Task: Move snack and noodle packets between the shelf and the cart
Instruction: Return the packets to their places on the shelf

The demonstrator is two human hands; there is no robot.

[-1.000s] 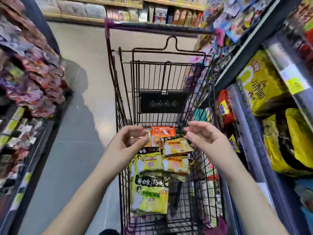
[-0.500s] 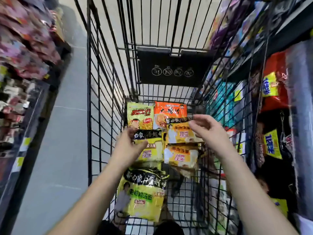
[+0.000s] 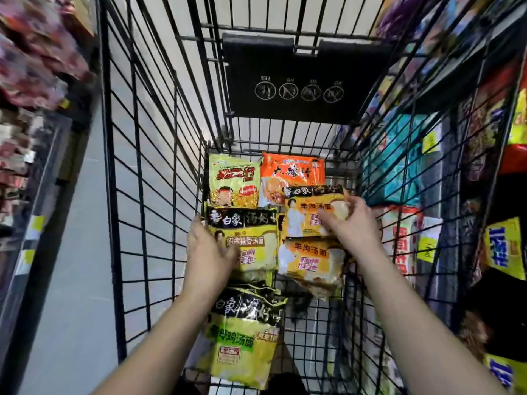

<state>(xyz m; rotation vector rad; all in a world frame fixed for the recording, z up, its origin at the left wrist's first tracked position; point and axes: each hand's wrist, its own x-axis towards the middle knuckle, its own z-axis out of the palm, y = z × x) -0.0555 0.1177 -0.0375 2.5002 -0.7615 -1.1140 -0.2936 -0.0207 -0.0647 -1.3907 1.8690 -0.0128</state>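
Six packets (image 3: pixel 243 243) in one cart (image 3: pixel 148 195); two hands (image 3: pixel 209 253) (image 3: pixel 355 225) grip.

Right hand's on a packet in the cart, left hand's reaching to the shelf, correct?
No. The left hand is also in the cart, gripping a yellow packet, not at the shelf. The right hand grips an orange-yellow packet there, per the head view.

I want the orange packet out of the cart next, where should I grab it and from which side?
Grip the orange packet by its far edge, from above. It lies flat at the far end of the cart, and its near part is tucked under the noodle packet that the right hand holds, so only its far half is bare.
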